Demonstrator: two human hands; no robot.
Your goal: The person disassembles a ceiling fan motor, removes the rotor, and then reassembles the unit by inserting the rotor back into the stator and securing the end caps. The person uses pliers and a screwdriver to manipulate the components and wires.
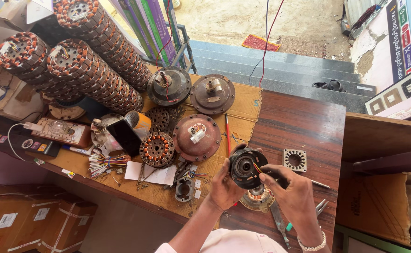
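Big wooden bench [299, 122] takes up most of the view, its left half covered with a sheet of cardboard [245, 100] that's packed with fan motor parts. Off to the left there are three long stacks of wound motor cores [98, 61] leaning across each other, way bigger than anything else here. On the cardboard sit three round motor covers, a dark one [169, 86], a brown one [212, 94] just beside it, and a reddish one [196, 137] closer to the person. Next to that is a loose copper-wound core [157, 150]. Up off the bench, over its front edge, the left hand [223, 187] has its fingers wrapped around a dark round motor piece [245, 167], gripping it from the side. The right hand [292, 189] touches the same piece, fingers pinched closed at the thin wires on its rim. Just past it a small square metal core [294, 159] lies flat, and pliers [319, 208] lie near the right wrist.
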